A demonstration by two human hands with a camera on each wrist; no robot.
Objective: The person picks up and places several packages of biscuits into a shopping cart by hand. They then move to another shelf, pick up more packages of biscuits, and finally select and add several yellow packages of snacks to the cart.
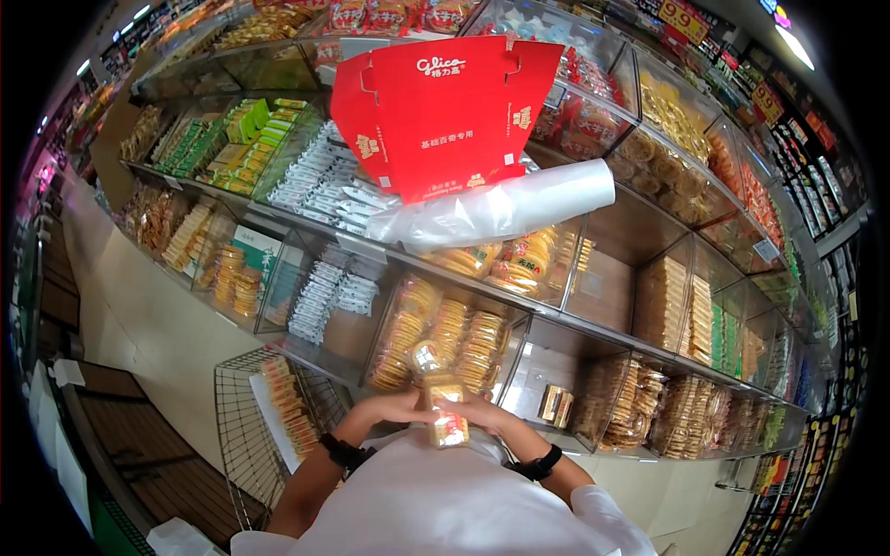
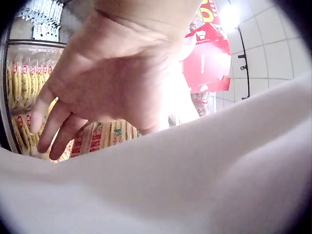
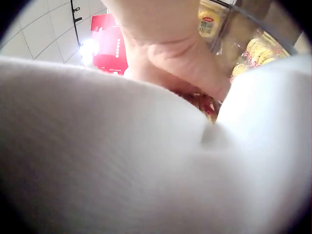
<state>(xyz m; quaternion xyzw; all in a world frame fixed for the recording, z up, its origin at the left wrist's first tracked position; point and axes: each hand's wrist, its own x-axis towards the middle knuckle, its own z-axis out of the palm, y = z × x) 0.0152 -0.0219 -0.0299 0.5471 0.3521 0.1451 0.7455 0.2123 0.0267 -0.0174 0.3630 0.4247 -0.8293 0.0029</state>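
Observation:
In the head view a clear-wrapped packet of biscuits (image 1: 450, 428), printed in red and white, is upright close against the white shirt. My right hand (image 1: 483, 414) holds it from the right, thumb across its front. From the other side my left hand (image 1: 394, 407) reaches in, right at the packet's edge. The left wrist view shows that left hand (image 2: 122, 78) with fingers loosely extended and spread, next to the packet's stacked biscuits (image 2: 105, 139). Shirt cloth covers most of the right wrist view, where the right hand (image 3: 180, 58) presses on red-and-brown wrapping (image 3: 205, 105).
Behind the hands is a tiered shelf of clear bins, with wrapped biscuits (image 1: 482, 343) nearest. A red Glico box (image 1: 445, 111) and a roll of plastic bags (image 1: 547, 196) lie above. A wire cart (image 1: 243, 408) carrying a biscuit pack (image 1: 289, 408) stands on the left.

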